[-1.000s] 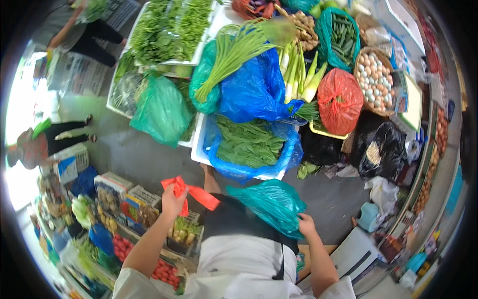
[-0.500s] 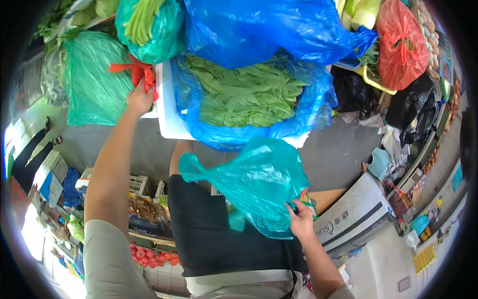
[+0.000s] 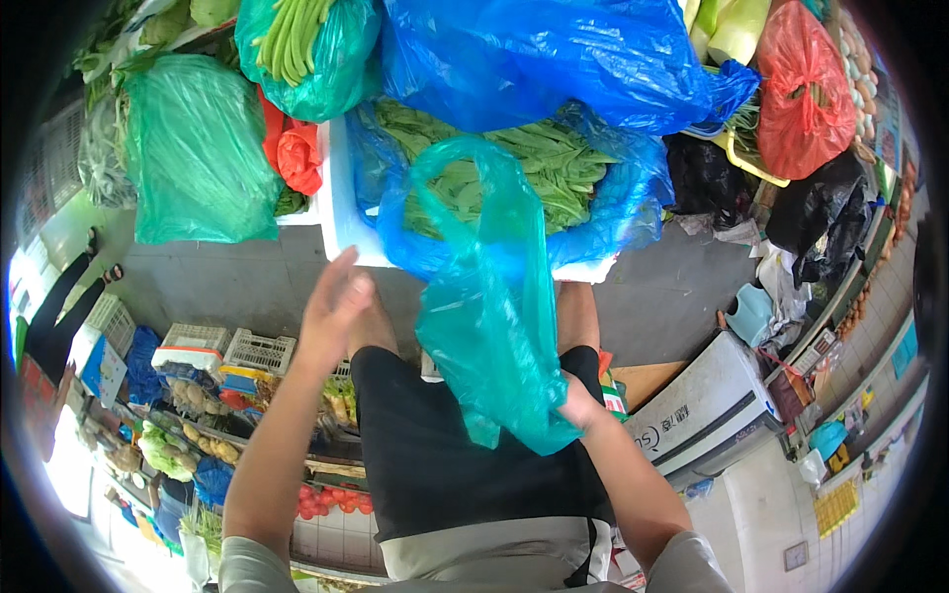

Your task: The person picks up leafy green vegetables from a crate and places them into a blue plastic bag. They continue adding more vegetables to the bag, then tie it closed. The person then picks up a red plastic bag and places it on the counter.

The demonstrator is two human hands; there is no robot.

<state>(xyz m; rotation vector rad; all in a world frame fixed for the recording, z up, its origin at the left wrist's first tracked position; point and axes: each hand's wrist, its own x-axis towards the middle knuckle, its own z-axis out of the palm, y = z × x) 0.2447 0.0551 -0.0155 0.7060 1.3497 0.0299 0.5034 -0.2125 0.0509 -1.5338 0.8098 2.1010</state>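
Observation:
A teal plastic carrier bag (image 3: 489, 331) hangs in front of my legs, with one handle loop standing up over the leafy greens. Its lower right side is gripped by my right hand (image 3: 578, 403), whose fingers are partly hidden in the film. My left hand (image 3: 336, 308) is in the air left of the bag, empty, with its fingers apart. Beyond it, a crumpled red plastic bag (image 3: 299, 158) sits between a full green bag (image 3: 198, 148) and a white foam box (image 3: 339, 212). The box is lined with blue film and holds long leafy greens (image 3: 395, 128).
A big blue plastic bag (image 3: 554, 59) covers the back of the box. Green beans (image 3: 289, 40) top another teal bag at the back left. A tied red bag (image 3: 806, 94) lies at the back right, near black bags (image 3: 707, 183). A person's legs (image 3: 64, 296) show far left.
My left hand has let go of the red bag and come back toward me. The teal bag has swung more upright, its handle now over the greens, while my right hand keeps its grip.

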